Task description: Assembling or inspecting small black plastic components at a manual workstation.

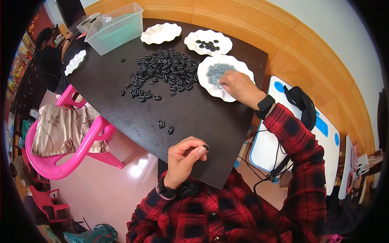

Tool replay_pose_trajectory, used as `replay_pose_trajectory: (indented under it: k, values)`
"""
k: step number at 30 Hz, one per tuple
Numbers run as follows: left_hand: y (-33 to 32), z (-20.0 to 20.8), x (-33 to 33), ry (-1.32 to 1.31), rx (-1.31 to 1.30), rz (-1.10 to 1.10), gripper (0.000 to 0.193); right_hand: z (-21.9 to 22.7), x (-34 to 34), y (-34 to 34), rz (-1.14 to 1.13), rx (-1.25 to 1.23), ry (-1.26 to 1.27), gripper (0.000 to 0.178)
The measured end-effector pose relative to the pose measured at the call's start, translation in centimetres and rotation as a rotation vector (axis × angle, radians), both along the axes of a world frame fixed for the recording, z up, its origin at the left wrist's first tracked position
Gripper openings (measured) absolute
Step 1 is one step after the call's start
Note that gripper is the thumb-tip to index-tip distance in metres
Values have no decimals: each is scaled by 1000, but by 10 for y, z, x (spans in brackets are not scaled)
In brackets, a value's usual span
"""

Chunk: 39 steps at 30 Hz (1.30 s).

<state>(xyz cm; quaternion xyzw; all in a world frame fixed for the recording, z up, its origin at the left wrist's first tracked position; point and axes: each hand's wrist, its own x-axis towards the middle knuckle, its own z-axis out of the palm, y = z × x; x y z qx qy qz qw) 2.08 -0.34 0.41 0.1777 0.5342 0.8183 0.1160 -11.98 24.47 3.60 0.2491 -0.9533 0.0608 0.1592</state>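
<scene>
Your L hand pinches a small black pc btwn thumb & index finger, over the near edge of the dark tabletop. Your R hand is down at the small grey pcs in a wavy-rimmed white plate, fingers bunched; can't tell if it grips any. Two loose black pcs lie just beyond your L hand; the big black pile sits farther back, L of that plate. Behind the plate, a 2nd white plate holds a few more black pcs.
</scene>
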Motion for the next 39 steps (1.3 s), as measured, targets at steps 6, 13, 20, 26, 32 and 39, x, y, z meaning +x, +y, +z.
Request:
replay_pose_trajectory:
  k: [6, 13, 20, 26, 32, 39]
  values:
    - [1, -4, -1, -57, 34, -7, 9, -3, 0, 1, 71, 156, 56, 6]
    - [0, -2, -3, -87, 88, 5, 10, 8, 0, 0, 114, 165, 87, 10]
    - [0, -3, -2, -151, 152, 11, 11, 7, -6, -1, 198, 242, 69, 10]
    - [-1, -3, -4, -242, 235, 22, 12, 7, -12, 9, 204, 130, 9, 9]
    - [-3, -8, -6, -286, 320, 36, 14, 4, -18, 3, 131, 291, 20, 10]
    - [-6, -8, -7, -333, 382, 19, 14, 6, -9, -4, 79, 278, 60, 8]
